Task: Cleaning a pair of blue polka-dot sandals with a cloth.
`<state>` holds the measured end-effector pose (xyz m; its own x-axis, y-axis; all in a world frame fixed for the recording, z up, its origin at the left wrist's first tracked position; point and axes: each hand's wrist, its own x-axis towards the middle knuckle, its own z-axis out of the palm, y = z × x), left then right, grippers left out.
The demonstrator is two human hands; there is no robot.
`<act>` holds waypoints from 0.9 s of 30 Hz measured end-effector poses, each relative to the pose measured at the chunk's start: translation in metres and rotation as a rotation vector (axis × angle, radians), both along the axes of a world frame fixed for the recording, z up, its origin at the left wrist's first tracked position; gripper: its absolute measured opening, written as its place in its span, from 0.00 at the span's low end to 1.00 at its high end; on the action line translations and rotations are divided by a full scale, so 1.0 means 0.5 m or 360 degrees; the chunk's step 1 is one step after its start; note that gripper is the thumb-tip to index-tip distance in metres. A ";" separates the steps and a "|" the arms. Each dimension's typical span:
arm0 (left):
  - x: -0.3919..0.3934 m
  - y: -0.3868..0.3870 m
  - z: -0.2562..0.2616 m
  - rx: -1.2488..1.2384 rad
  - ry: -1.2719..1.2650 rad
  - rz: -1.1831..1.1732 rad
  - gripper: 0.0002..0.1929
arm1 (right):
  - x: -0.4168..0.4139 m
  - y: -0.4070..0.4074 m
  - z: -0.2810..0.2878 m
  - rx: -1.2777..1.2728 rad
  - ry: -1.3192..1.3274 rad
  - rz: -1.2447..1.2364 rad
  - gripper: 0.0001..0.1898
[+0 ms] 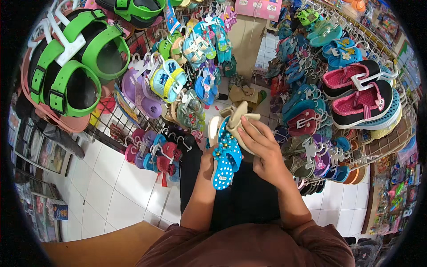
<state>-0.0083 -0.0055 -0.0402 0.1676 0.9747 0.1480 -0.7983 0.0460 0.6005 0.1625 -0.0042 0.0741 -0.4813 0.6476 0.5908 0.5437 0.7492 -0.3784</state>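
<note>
A blue polka-dot child's sandal (224, 172), trimmed with blue flowers and gold beads, is held before my body in my left hand (207, 160). My left fingers are mostly hidden beneath it. Beside its upper end shows a pale sole (214, 128), apparently the other sandal of the pair. My right hand (268, 153) grips a crumpled beige cloth (241, 125). The cloth lies against the upper end of the polka-dot sandal and covers part of it.
Wire racks with hanging children's footwear flank me. Green-strapped black sandals (80, 63) loom at left; black-and-pink shoes (362, 96) jut out at right. Below lie white floor tiles (113, 187) and a brown wooden surface (110, 247). A cardboard piece (245, 95) sits between the racks.
</note>
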 end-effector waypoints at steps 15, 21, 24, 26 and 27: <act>-0.026 0.048 -0.049 -0.0116 -0.0287 0.0095 0.33 | 0.020 -0.014 0.035 -0.0149 0.0608 -0.0150 0.41; 0.042 0.018 0.063 0.0023 0.0178 0.0973 0.22 | -0.066 -0.050 -0.012 -0.0196 0.0238 -0.0097 0.43; 0.044 -0.004 0.072 -0.0063 0.0164 0.0965 0.21 | -0.063 -0.082 -0.034 -0.0136 0.0212 -0.0135 0.42; 0.032 -0.007 0.057 -0.0242 0.0058 0.0842 0.21 | -0.043 -0.098 -0.044 -0.0131 0.0124 0.0005 0.40; 0.023 -0.002 0.055 -0.0244 0.0058 0.0842 0.21 | -0.030 -0.097 -0.050 -0.0132 0.0124 0.0005 0.40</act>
